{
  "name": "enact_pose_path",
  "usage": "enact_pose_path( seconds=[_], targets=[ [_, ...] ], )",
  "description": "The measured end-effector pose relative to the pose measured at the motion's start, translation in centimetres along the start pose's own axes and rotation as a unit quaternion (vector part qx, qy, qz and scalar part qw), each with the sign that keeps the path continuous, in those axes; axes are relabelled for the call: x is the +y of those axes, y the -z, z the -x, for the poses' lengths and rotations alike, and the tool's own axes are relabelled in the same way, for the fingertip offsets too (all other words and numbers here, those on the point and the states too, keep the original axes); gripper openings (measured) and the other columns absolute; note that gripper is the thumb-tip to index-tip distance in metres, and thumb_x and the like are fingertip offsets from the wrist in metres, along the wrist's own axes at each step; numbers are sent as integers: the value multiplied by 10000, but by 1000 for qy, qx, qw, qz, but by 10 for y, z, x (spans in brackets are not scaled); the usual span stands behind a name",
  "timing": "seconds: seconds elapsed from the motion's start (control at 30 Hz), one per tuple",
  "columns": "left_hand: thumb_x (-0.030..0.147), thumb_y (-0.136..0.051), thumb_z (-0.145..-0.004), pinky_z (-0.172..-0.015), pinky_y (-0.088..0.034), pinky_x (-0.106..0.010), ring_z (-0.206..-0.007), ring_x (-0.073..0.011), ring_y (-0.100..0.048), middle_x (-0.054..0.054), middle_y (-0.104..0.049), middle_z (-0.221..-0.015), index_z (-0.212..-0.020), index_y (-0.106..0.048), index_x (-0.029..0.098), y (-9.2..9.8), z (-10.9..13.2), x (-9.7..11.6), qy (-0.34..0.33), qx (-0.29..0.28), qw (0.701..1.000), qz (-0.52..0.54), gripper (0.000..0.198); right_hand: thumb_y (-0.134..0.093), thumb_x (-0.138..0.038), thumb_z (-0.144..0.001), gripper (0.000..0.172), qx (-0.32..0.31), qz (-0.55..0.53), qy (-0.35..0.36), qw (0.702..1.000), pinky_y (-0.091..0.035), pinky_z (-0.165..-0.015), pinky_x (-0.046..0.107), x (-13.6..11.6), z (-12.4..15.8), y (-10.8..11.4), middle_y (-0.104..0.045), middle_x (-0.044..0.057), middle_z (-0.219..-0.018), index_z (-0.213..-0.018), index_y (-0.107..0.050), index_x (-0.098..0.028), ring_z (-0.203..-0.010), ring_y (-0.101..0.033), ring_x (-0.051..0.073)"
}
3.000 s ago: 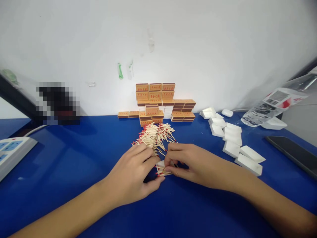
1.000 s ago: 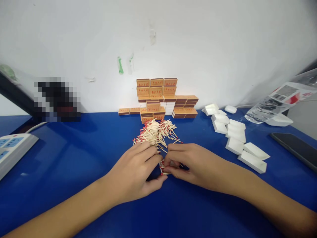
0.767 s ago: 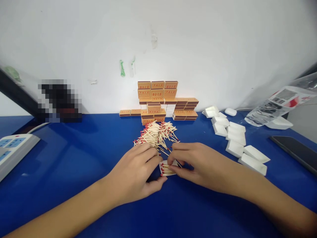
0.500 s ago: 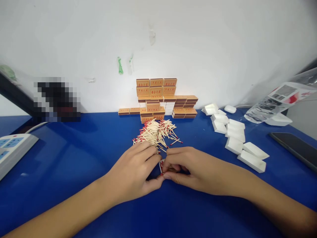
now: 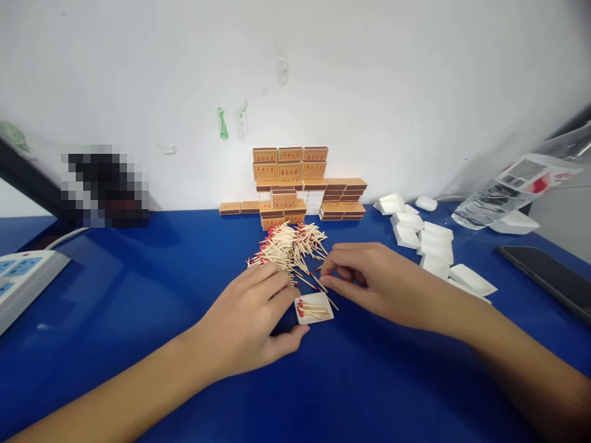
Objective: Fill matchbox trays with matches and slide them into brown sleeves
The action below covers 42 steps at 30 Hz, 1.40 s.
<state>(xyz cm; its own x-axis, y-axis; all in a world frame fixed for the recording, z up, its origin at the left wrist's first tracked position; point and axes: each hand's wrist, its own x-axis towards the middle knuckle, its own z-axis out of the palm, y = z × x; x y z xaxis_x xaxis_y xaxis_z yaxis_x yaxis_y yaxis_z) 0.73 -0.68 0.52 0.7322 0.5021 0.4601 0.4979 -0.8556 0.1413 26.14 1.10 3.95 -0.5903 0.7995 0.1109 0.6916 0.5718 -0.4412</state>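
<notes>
A small white matchbox tray (image 5: 329, 315) sits on the blue table with several red-headed matches (image 5: 314, 309) lying inside, heads to the left. My left hand (image 5: 258, 317) steadies it at its left end, thumb at the near side and fingers at the far side. Just beyond the tray's far right corner, my right hand (image 5: 369, 277) has thumb and index finger pinched together at a loose match; the fingertips partly hide it. Behind both hands lies a heap of loose matches (image 5: 289, 246), a few strewn toward the tray.
Stacked matchboxes (image 5: 290, 171) stand against the wall behind the heap. Several white trays (image 5: 436, 249) lie at the right, near a plastic bottle (image 5: 489, 197) and a black phone (image 5: 547, 277). A white power strip (image 5: 39, 286) lies at the left.
My right hand has moved from the tray up and right to the loose matches, uncovering the tray and the matches in it. My left hand has stayed in place.
</notes>
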Motion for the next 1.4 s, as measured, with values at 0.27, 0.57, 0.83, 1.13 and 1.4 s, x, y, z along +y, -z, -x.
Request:
enact_pose_path(
  seconds=[0.27,0.57,0.83,1.13,1.4],
  targets=[
    [259,-683,-845,-721,-525,-394,-774,-227,-563,-73,-644,-826,-1013,-702,124,6,-2,9,-30,13,998,49,217,-677,-320,-916,162,-60,53,-78,994,-336,-595,299,-1,8,-2,-636,1,-762,-798,-632,-218,-668,-533,158],
    [276,-675,-873,-775,-549,-415,-854,-248,-586,-72,-650,-862,-1010,-705,129,0,-1,3,8,-1,1000,27,203,-623,-205,-954,146,-64,10,-13,998,-349,-603,267,-4,10,1,-622,-16,-776,-814,-580,-214,-652,-519,132],
    [274,-679,-875,-774,-551,-422,-851,-248,-578,-67,-645,-852,-1037,-709,131,1,-1,4,11,-3,999,30,218,-605,-226,-971,135,0,44,-30,999,-330,-613,276,-9,0,-10,-630,4,-800,-846,-652,-201,-658,-519,135],
    [288,-688,-867,-799,-565,-433,-873,-260,-603,-74,-652,-858,-1033,-709,136,0,-1,4,9,-6,1000,7,227,-620,-163,-842,104,-32,45,-128,990,-337,-577,275,-1,-6,-12,-645,6,-740,-751,-657,-198,-616,-519,134],
    [306,-688,-877,-847,-576,-456,-919,-271,-622,-79,-665,-890,-1018,-708,126,-3,1,2,19,-8,1000,4,229,-621,-148,-854,111,-48,60,-133,988,-348,-575,272,-3,-4,-6,-646,10,-746,-758,-652,-193,-615,-523,134]
  ],
)
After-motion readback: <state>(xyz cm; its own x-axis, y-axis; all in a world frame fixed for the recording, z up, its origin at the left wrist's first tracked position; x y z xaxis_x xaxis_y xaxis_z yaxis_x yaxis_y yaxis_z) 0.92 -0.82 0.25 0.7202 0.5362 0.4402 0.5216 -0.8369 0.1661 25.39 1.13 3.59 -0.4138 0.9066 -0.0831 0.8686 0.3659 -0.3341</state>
